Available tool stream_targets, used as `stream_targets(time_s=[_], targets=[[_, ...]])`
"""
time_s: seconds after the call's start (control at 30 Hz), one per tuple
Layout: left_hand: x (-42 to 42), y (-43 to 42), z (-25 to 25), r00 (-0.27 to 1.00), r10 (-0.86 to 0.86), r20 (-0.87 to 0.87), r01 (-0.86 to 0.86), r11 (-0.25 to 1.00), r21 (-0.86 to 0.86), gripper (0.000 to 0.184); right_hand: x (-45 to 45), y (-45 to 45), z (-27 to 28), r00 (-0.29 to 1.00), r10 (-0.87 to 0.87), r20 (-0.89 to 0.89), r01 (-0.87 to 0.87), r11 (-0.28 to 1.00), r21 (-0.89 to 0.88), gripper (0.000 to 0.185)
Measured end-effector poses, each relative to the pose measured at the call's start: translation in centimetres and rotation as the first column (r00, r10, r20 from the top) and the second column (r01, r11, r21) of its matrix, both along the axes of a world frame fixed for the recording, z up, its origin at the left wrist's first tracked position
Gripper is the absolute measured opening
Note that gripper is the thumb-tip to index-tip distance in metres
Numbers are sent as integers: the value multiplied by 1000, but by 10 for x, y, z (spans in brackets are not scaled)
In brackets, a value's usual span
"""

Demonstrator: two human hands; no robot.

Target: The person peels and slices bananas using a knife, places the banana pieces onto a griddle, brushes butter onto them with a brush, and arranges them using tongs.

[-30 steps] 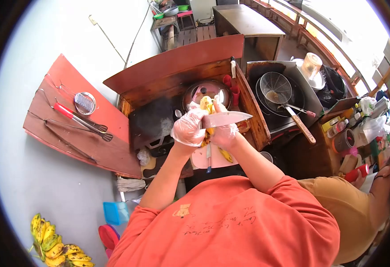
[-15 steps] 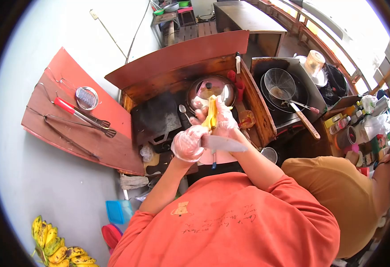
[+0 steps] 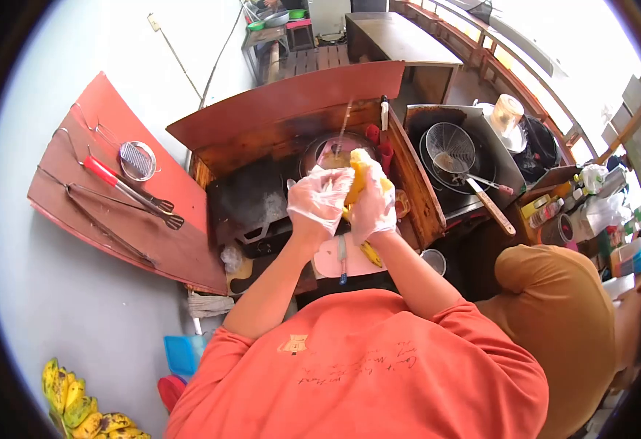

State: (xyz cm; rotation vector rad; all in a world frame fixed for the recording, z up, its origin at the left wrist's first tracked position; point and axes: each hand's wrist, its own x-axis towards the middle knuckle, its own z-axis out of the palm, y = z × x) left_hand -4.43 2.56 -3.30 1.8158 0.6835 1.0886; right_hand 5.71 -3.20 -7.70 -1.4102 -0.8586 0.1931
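Observation:
My left hand (image 3: 322, 199), in a clear plastic glove, is closed in a fist. A thin, blurred knife blade (image 3: 346, 121) points away beyond it, seen nearly edge-on; the handle is hidden in the fist. My right hand (image 3: 376, 208), gloved too, is wrapped around a yellow banana (image 3: 362, 167), whose upper part shows between the hands. Below them a pink cutting board (image 3: 326, 260) carries a second knife with a blue handle (image 3: 343, 278). A yellow piece, banana or peel (image 3: 371, 253), lies at the board's right side. Behind the hands is a round metal lid (image 3: 319, 150), partly covered.
A dark griddle (image 3: 251, 194) is left of the hands. To the right, a wire skimmer (image 3: 450, 146) rests over a wok. Tongs (image 3: 134, 194) hang on the red panel. Banana bunches (image 3: 79, 402) are at lower left. A co-worker in a brown shirt (image 3: 562, 322) is close at right.
The knife blade has swung from pointing right across my body to pointing away. My left hand has risen beside the banana. The yellow piece on the board has come into view.

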Motion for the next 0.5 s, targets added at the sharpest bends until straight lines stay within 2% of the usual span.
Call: stream_targets(time_s=[0.03,0.1,0.17,0.3,0.37,0.4,0.47,0.5], targets=[[7,-1,1,1000,25,-6,-25,999,-21,19,-2,4,-1,989,58,-134,-44,994,104,36],[13,0,5,999,49,-12,-49,998,-39,21,1,4,1,995,75,-63,-66,988,138,34],[16,-2,9,997,3,-82,-7,999,-39,21,-2,-2,0,893,334,-302,-203,897,392,31],[18,3,7,985,-13,-171,19,999,31,21,8,-3,-13,877,350,-328,-200,888,414,28],[22,4,4,993,-100,-65,85,977,-196,17,14,-7,-16,958,231,-169,-179,944,276,32],[24,5,6,993,-100,-64,86,977,-197,17,16,-9,-14,958,230,-169,-178,945,276,32],[28,4,11,990,-138,-22,119,914,-389,16,20,-15,-9,984,177,-28,-166,961,220,36],[27,0,23,986,-154,-56,114,889,-443,17,23,-13,-10,988,149,24,-151,960,236,35]])
